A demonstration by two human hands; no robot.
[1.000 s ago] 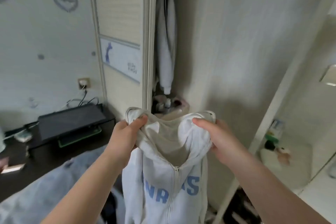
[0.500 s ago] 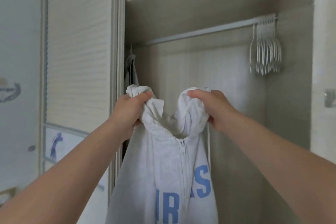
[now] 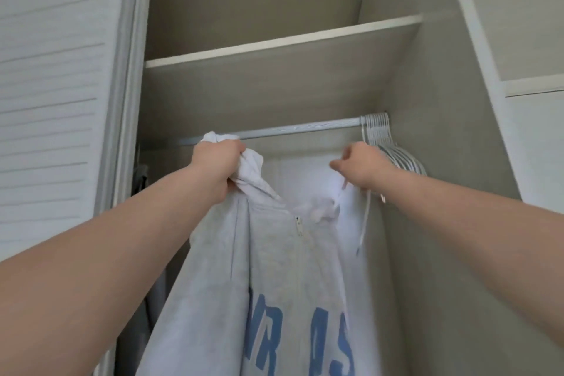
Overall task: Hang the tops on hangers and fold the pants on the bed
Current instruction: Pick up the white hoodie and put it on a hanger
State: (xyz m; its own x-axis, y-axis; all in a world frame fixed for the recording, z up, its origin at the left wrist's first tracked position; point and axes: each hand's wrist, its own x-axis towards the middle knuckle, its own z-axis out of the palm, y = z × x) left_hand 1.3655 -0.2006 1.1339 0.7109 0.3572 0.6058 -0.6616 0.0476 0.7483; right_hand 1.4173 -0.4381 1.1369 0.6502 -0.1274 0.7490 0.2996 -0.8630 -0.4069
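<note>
The zip hoodie is gripped by the left hand; the right hand grasp cannot be told. One hanger, at two o'clock, should be unhooked singly.

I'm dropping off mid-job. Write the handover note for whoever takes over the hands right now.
Left hand: grips the bunched hood of the grey hoodie, holding it up in front of the rail.
Right hand: off the hood, fingers curled, beside the white hangers. I cannot tell whether it pinches the drawstring.
The hangers are bunched at the rail's right end.
Done: the hoodie is at the wardrobe, not yet on a hanger.
Left: take a hanger, fit the hoodie, hang it. Pants and bed are out of view.
</note>
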